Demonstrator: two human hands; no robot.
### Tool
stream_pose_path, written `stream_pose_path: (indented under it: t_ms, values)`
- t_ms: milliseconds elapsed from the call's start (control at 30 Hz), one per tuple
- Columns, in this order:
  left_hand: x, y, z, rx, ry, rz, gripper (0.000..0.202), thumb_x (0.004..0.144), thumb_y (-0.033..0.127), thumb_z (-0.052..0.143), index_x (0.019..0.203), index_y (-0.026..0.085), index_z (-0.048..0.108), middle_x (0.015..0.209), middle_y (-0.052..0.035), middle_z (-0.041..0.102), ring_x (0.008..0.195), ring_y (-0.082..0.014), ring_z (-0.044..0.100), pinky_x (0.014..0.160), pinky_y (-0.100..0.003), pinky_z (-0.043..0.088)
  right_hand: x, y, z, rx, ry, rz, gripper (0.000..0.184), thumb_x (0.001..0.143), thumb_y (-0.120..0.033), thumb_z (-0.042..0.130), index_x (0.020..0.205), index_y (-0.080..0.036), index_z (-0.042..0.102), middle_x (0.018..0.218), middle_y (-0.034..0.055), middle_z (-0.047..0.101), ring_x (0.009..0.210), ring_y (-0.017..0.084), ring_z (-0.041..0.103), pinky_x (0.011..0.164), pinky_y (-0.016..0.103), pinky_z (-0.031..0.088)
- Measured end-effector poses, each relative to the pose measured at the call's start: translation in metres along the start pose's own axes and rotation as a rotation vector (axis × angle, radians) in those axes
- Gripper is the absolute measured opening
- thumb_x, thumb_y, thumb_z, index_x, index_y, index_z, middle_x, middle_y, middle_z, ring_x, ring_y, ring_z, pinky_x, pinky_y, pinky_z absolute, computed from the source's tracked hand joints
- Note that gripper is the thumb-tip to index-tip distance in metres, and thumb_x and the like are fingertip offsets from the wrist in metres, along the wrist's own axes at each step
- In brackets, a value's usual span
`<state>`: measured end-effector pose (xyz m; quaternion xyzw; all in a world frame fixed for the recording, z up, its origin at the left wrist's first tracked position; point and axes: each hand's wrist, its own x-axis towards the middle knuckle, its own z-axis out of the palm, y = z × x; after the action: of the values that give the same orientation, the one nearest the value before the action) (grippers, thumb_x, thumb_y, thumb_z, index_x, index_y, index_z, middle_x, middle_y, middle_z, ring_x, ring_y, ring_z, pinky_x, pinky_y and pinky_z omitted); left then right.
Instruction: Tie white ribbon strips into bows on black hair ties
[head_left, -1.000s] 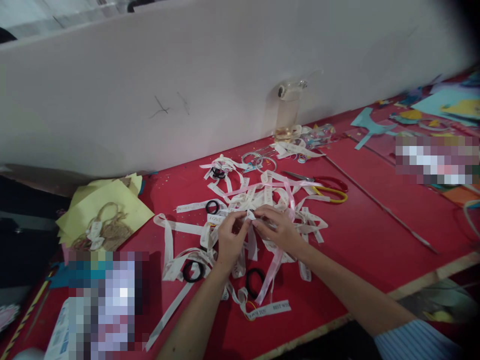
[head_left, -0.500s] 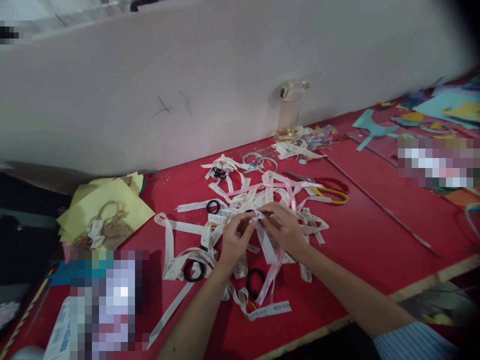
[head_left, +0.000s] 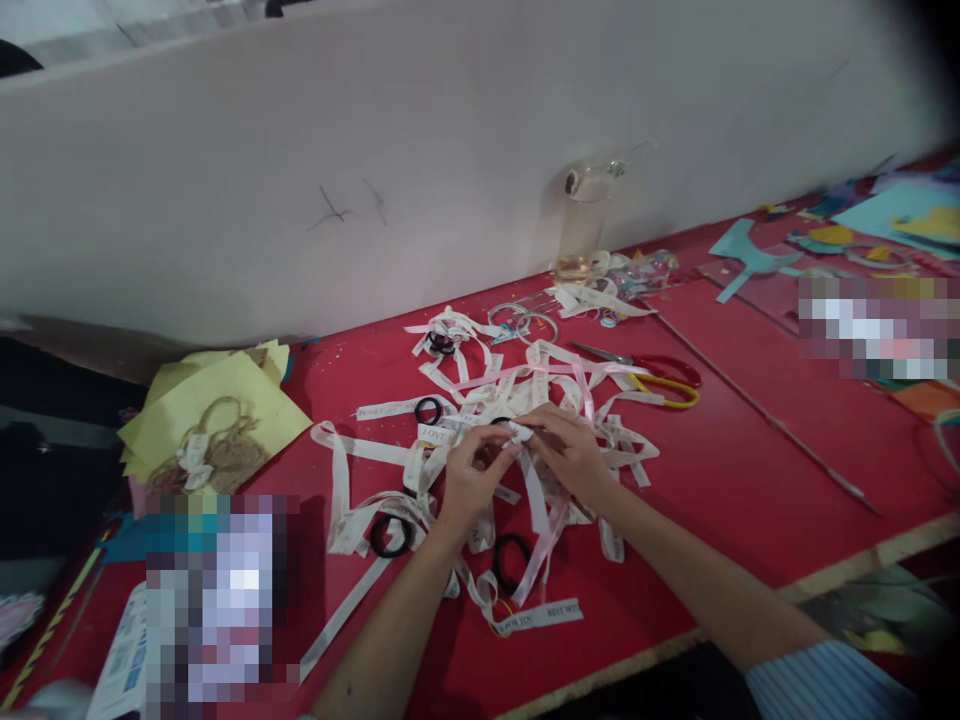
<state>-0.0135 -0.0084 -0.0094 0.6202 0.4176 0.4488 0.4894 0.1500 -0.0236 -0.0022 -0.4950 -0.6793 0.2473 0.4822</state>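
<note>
Both my hands meet over a heap of white printed ribbon strips (head_left: pixel 480 400) on a red table (head_left: pixel 735 470). My left hand (head_left: pixel 471 478) and my right hand (head_left: pixel 568 450) each pinch the same small piece of white ribbon (head_left: pixel 519 433) between fingertips, just above the heap. A longer white strip hangs down from it. Black hair ties lie among the ribbons: one (head_left: pixel 388 536) left of my left wrist, one (head_left: pixel 511 560) below my hands, one (head_left: pixel 428 410) further back. A pink ribbon (head_left: pixel 581 385) runs through the pile.
Red and yellow handled scissors (head_left: pixel 660 378) lie right of the heap. A clear bottle (head_left: pixel 581 225) stands against the white wall (head_left: pixel 375 150). Yellow paper with twine (head_left: pixel 214 430) sits at left. A thin stick (head_left: pixel 765 415) crosses the table. Coloured paper cut-outs (head_left: pixel 885 215) lie far right.
The ribbon piece between my fingers has been worked slightly; a white strip now hangs lower beneath my hands. Both hands stay in nearly the same place over the heap.
</note>
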Motion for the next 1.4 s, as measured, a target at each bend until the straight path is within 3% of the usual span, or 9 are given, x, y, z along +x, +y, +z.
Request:
stream_pose_path:
  t_ms: [200, 400, 733, 867, 1000, 1167, 1400]
  values:
    - [0.0046, -0.0001, -0.0007, -0.213, -0.002, -0.147, 0.020, 0.075, 0.033, 0.067, 0.082, 0.018, 0.057, 0.068, 0.0019, 0.061, 0.052, -0.0074, 0.050, 0.051, -0.020, 0.040, 0.0001, -0.0020, 0.0009, -0.009, -0.035, 0.057, 0.013, 0.087, -0.017, 0.049, 0.096, -0.020, 0.058, 0.088, 0.0049, 0.060, 0.081, 0.018, 0.056, 0.074, 0.031, 0.043]
    - [0.0055, -0.0011, -0.0011, -0.162, -0.013, -0.093, 0.027, 0.067, 0.030, 0.074, 0.086, 0.017, 0.061, 0.075, 0.0016, 0.059, 0.062, -0.0079, 0.051, 0.058, -0.019, 0.039, -0.0016, -0.0006, 0.0018, 0.031, -0.055, 0.139, 0.007, 0.088, -0.023, 0.050, 0.084, -0.020, 0.055, 0.078, 0.0017, 0.057, 0.069, 0.015, 0.055, 0.063, 0.026, 0.042]
    - [0.0042, 0.0007, -0.0035, -0.183, -0.125, -0.139, 0.023, 0.067, 0.030, 0.074, 0.082, 0.017, 0.062, 0.059, 0.0044, 0.056, 0.051, -0.0067, 0.045, 0.052, -0.019, 0.036, -0.0040, -0.0009, 0.0030, -0.008, -0.051, 0.145, 0.010, 0.088, -0.020, 0.047, 0.080, -0.021, 0.052, 0.070, -0.0008, 0.056, 0.062, 0.014, 0.053, 0.058, 0.025, 0.039]
    - [0.0054, 0.0005, -0.0036, -0.249, -0.139, -0.145, 0.023, 0.074, 0.031, 0.069, 0.089, 0.016, 0.061, 0.064, 0.0011, 0.064, 0.048, -0.0066, 0.047, 0.050, -0.019, 0.037, -0.0043, 0.0023, 0.0034, -0.012, -0.064, 0.104, 0.009, 0.089, -0.018, 0.047, 0.088, -0.021, 0.056, 0.080, 0.0012, 0.060, 0.072, 0.016, 0.056, 0.066, 0.027, 0.042]
    - [0.0043, -0.0011, -0.0017, -0.227, -0.133, -0.115, 0.026, 0.073, 0.030, 0.070, 0.093, 0.017, 0.062, 0.073, -0.0006, 0.065, 0.057, -0.0082, 0.052, 0.054, -0.020, 0.040, -0.0024, 0.0037, 0.0010, -0.011, -0.039, 0.034, 0.013, 0.089, -0.017, 0.048, 0.093, -0.022, 0.059, 0.090, 0.0041, 0.062, 0.085, 0.019, 0.058, 0.076, 0.032, 0.044]
    - [0.0032, 0.0009, -0.0002, -0.156, -0.097, -0.076, 0.029, 0.072, 0.029, 0.071, 0.098, 0.018, 0.064, 0.078, -0.0003, 0.060, 0.063, -0.0084, 0.051, 0.059, -0.020, 0.040, -0.0006, 0.0033, -0.0012, 0.006, 0.035, -0.010, 0.013, 0.087, -0.019, 0.050, 0.095, -0.023, 0.060, 0.092, 0.0051, 0.062, 0.088, 0.020, 0.058, 0.077, 0.034, 0.046]
    - [0.0033, 0.0016, -0.0008, -0.180, -0.091, -0.075, 0.026, 0.073, 0.028, 0.070, 0.097, 0.019, 0.064, 0.072, 0.0013, 0.060, 0.056, -0.0074, 0.053, 0.055, -0.020, 0.040, -0.0011, 0.0016, -0.0012, 0.008, 0.054, 0.034, 0.010, 0.087, -0.019, 0.051, 0.090, -0.023, 0.060, 0.090, 0.0043, 0.061, 0.085, 0.019, 0.058, 0.075, 0.032, 0.047]
